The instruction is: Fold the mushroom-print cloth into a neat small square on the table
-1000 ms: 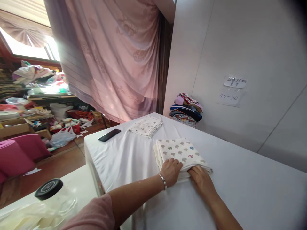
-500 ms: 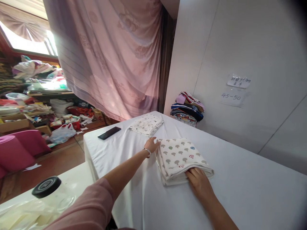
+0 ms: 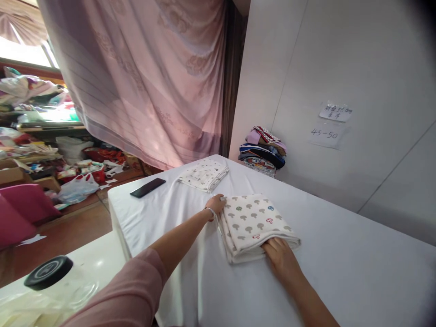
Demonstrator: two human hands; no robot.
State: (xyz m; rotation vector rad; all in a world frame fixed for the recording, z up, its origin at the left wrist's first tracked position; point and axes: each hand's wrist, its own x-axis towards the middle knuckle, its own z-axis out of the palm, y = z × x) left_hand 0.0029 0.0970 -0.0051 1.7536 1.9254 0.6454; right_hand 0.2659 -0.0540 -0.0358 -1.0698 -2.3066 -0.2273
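A folded white cloth with a mushroom print (image 3: 254, 220) lies on the white-covered table (image 3: 340, 254), its layers stacked and its front edge slightly lifted. At its far left corner, my left hand (image 3: 215, 206), with a bracelet at the wrist, pinches the edge between thumb and fingers. My right hand (image 3: 279, 254) is at the near edge; its fingers go in under the top layer, where their tips are hidden. Beyond both hands rests a second folded white cloth with a small print (image 3: 204, 175).
A black phone (image 3: 148, 187) lies near the table's left edge. A clear jar with a black lid (image 3: 49, 271) stands on a lower white surface at front left. Folded clothes (image 3: 261, 152) are piled by the grey wall. Bags and boxes clutter the floor at left.
The view has shifted slightly, so the surroundings sit a little further left. My left hand's fingers have drawn in closer on the cloth's corner. The right hand stays in the fold.
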